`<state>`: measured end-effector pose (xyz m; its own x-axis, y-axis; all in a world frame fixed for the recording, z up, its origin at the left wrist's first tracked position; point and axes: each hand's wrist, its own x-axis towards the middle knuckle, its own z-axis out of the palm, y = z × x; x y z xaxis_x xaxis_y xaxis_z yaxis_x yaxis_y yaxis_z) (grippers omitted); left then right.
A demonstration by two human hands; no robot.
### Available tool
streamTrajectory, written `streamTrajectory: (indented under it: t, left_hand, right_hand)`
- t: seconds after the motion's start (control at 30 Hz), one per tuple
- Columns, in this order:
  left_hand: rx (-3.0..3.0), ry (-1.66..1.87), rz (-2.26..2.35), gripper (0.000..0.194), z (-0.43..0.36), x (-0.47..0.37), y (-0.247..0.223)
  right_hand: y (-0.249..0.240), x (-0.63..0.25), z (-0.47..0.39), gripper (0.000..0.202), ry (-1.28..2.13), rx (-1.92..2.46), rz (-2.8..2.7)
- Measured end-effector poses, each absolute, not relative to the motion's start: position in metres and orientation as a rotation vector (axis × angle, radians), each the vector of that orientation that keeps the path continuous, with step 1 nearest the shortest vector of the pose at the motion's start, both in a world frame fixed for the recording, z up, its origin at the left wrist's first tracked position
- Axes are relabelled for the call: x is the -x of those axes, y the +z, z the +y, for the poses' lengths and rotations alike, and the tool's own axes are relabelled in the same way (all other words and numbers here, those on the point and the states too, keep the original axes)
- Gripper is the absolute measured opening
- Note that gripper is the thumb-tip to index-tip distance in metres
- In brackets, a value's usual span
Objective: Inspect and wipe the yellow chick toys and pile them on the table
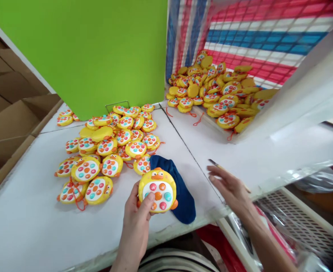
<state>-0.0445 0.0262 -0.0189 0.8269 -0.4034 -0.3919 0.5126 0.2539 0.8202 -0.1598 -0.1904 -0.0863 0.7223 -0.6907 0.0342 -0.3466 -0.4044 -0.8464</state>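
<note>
My left hand [139,211] grips a yellow duck-shaped toy [157,190], its thumb on the white front with orange, pink and blue buttons. The duck's face points up and away from me. Under and beside it lies a dark blue cloth [185,200]. My right hand [231,189] is at the right with fingers stretched out, slightly blurred. A thin, dark-tipped tool [214,163], like a brush or pen, runs partly behind that hand. Whether the hand touches it is unclear. Several similar duck toys [108,145] lie piled left of the cloth, some with orange cords.
A green panel [104,53] stands behind the left pile. At the back right, a mesh-sided bin [268,45] with striped lining holds a heap of yellow toys [211,88]. Cardboard boxes [10,105] border the table [21,230] on the left. A white plastic basket [299,215] sits below its right edge.
</note>
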Motion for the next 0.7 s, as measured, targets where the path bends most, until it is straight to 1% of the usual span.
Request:
streamTrajectory:
  t: [0.1, 0.17, 0.23, 0.3, 0.43, 0.57, 0.7]
  left_hand:
    - [-1.159, -0.634, 0.074, 0.054, 0.025, 0.046, -0.026]
    - [-1.158, -0.643, 0.050, 0.050, 0.027, 0.047, -0.032]
    - [-1.147, -0.664, 0.034, 0.045, 0.031, 0.048, -0.039]
    - [-1.132, -0.674, 0.030, 0.047, 0.034, 0.049, -0.044]
    - [-1.251, -0.614, -0.066, 0.062, 0.037, 0.049, -0.051]
    - [-1.411, -0.609, -0.179, 0.057, 0.039, 0.045, -0.057]
    - [-1.421, -0.649, -0.218, 0.064, 0.043, 0.041, -0.064]
  right_hand:
    - [-0.059, 0.136, -0.133, 0.051, -0.303, 1.610, 0.440]
    - [-0.053, 0.121, -0.104, 0.054, -0.293, 1.414, 0.338]
    - [-0.055, 0.110, -0.089, 0.051, -0.293, 1.303, 0.315]
    - [-0.060, 0.103, -0.084, 0.047, -0.282, 1.268, 0.341]
    - [-0.068, 0.102, -0.086, 0.045, -0.267, 1.262, 0.377]
    - [-0.071, 0.105, -0.086, 0.044, -0.235, 1.232, 0.386]
    - [-0.075, 0.105, -0.085, 0.042, -0.224, 1.238, 0.386]
